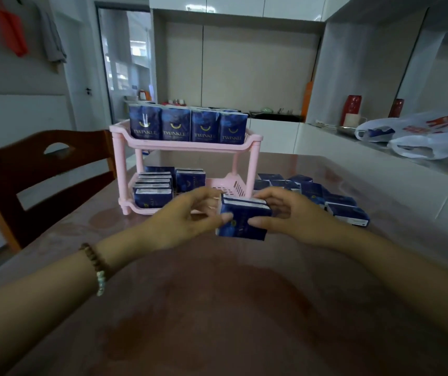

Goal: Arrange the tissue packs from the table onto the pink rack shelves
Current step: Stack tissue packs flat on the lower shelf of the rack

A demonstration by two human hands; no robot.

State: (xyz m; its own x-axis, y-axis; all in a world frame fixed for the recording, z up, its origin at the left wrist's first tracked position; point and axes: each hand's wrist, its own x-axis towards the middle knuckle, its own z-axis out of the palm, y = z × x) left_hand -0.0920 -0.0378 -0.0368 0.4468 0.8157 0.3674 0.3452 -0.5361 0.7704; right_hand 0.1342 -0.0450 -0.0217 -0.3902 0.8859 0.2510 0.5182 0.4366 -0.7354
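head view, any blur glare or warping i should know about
Head view: slight motion blur on the held tissue pack; wide-angle bending toward the edges, with dark corners; glare on the glossy upper cabinets; sheen on the table.

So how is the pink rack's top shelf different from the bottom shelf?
The top shelf is filled across by four tissue packs standing upright, labels facing you. The bottom shelf has a cluster of packs only on its left side; its right side is bare. Both are pink and hold the same dark blue packs.
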